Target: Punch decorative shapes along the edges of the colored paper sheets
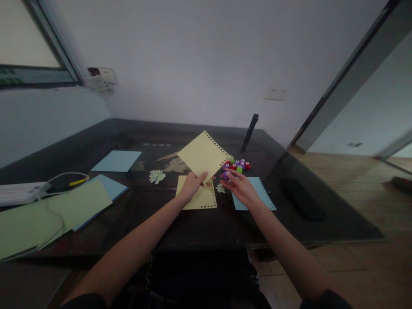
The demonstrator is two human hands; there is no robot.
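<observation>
Head camera: our left hand point(192, 184) pinched a pale yellow paper sheet with punched edges point(203, 156). Our right hand point(240, 185) closed on a small purple craft punch point(225, 174); we judged steady alignment mattered.

I'm sitting in what looks like a plain room at home or a small office: dark glossy table point(199, 231), bare white wall with sockets point(275, 93), window point(28, 56) on my left, glass door point(347, 86) opening onto wood flooring point(354, 180) on my right.

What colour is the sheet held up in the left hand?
Pale yellow sheet, with punched holes along two edges; head view, pinched by the left hand.
</observation>
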